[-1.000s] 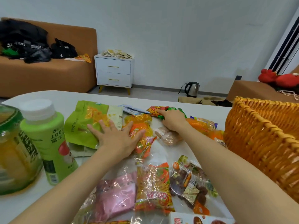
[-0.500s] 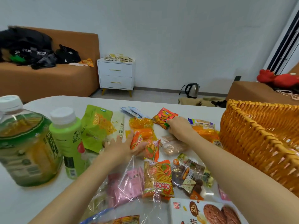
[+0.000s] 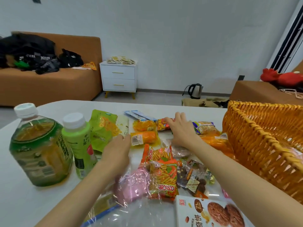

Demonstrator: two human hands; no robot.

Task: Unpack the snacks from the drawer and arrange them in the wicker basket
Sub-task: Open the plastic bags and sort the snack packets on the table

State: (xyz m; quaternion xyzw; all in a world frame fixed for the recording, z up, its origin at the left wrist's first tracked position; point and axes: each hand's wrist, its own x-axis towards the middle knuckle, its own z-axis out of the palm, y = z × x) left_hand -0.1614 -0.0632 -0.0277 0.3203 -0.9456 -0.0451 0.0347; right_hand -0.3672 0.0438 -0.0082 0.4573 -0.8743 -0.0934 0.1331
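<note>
Currently snacks (image 3: 162, 171) lie scattered on the tabletop (image 3: 24, 202), just left of the wicker basket (image 3: 262, 136). Right hand (image 3: 182, 130) is flat with fingers straight, touching a red-orange packet (image 3: 161, 124). Left hand (image 3: 117, 149) is blurred, loose and gripping nothing, beside an orange packet (image 3: 145, 137).

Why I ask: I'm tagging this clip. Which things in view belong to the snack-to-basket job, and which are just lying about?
Job: orange wicker basket; green plastic snack pouch; orange plastic snack packet; striped orange stick-snack packet; white cardboard cookie box.
Lying about: brown fabric sofa; black bags on it; steel electric kettle on the floor; red plush toy.
</note>
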